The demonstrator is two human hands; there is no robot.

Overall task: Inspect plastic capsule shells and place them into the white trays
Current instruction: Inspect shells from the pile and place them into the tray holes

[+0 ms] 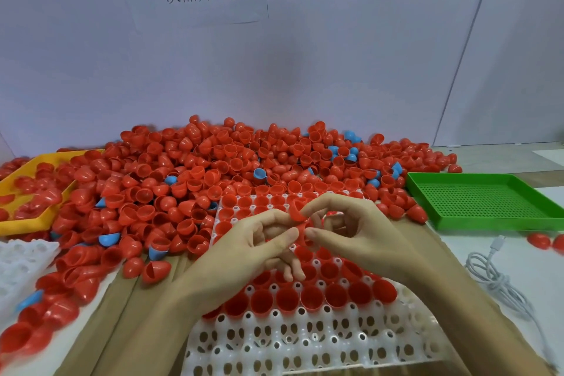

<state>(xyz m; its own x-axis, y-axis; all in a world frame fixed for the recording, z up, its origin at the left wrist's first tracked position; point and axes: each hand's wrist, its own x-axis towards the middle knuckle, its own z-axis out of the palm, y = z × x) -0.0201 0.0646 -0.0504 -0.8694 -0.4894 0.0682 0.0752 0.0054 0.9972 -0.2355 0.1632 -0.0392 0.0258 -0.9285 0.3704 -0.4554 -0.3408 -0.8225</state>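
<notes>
A white tray [305, 342] with round pockets lies in front of me, its far rows filled with red shells and its near rows holding none. Above it, my left hand [259, 241] and my right hand [351, 232] meet and together pinch one red capsule shell [297, 213] between fingertips and thumbs. Behind the tray spreads a big heap of red shells [213, 168] with a few blue shells [259, 173] mixed in.
A yellow tray [39, 220] with red shells sits at the left. A green perforated tray [488, 201] stands at the right. Another white tray [21, 265] lies at the near left. A white cable [494, 278] coils at the right, with two loose shells [546, 241] nearby.
</notes>
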